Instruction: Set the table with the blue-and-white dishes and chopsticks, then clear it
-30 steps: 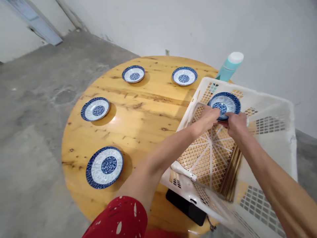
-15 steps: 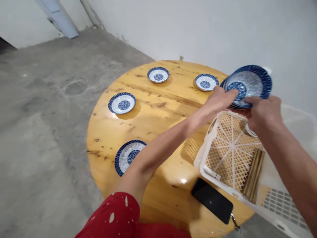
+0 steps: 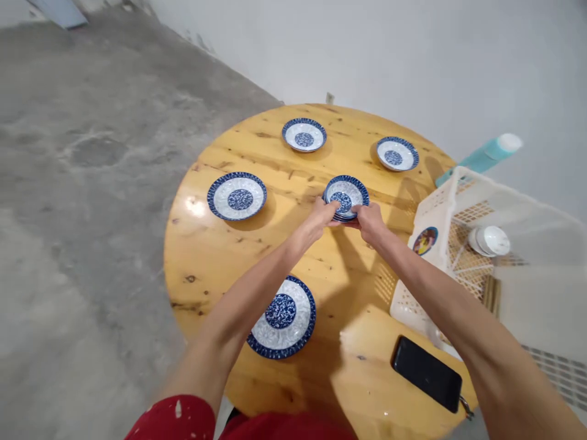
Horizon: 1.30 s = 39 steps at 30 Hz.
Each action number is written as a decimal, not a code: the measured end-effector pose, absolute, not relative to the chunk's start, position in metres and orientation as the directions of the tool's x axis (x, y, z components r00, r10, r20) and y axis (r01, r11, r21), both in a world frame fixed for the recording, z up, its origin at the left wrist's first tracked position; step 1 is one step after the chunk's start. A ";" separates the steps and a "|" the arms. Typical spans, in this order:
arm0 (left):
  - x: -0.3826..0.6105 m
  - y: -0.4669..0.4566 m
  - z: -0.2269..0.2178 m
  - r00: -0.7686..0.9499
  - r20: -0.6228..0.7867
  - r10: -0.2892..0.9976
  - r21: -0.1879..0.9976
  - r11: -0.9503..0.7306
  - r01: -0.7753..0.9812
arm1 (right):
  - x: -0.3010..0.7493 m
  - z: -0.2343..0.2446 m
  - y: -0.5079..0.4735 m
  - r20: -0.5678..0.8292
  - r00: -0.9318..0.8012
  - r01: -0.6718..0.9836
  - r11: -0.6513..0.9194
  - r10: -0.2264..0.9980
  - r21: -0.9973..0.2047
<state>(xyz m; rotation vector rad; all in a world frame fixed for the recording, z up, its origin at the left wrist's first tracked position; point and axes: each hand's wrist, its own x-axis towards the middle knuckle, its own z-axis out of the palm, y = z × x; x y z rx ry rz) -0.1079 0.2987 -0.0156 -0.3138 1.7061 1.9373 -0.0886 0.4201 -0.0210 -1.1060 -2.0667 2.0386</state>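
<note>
**Stack of patterned dishes held in both hands above a round table**

A stack of round white ceramic dishes with blue patterned rims and centres (image 3: 347,194) lies over the middle of a round, yellow varnished wooden table (image 3: 192,263), well inside its edges. The left hand (image 3: 322,215) is clamped on the stack's near left side and the right hand (image 3: 370,222) on its near right side, both thumbs over the top dish. Whether the stack's underside meets the tabletop cannot be told.

Four single blue-and-white ceramic plates lie apart: one near the left edge (image 3: 236,196), one near the far edge (image 3: 304,135), one toward the far right edge (image 3: 397,153), and one toward the near edge (image 3: 293,324), partly hidden by the left forearm.

A white perforated plastic basket (image 3: 428,205) reaches past the right edge; inside are small white bowls (image 3: 490,241) and brown sticks (image 3: 491,296). A turquoise, white-capped bottle (image 3: 481,157) is beside its far corner. A black rectangular phone (image 3: 427,374) lies by the near right edge.
</note>
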 end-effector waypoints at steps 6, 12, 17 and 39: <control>-0.130 0.287 -0.045 -0.815 -0.522 0.251 0.830 -0.073 -0.554 | -0.113 -0.053 0.409 -0.473 -0.716 0.479 -0.131 0.514 -0.868; -0.145 0.283 -0.063 -0.812 -0.507 0.289 0.824 -0.111 -0.555 | -0.127 -0.074 0.409 -0.461 -0.718 0.467 -0.130 0.521 -0.875; -0.154 0.284 -0.066 -0.806 -0.550 0.218 0.816 -0.069 -0.574 | -0.132 -0.075 0.405 -0.427 -0.742 0.457 -0.076 0.516 -0.886; -0.152 0.267 -0.062 -0.779 -0.539 0.319 0.805 -0.075 -0.588 | -0.136 -0.076 0.399 -0.440 -0.715 0.513 -0.021 0.544 -0.858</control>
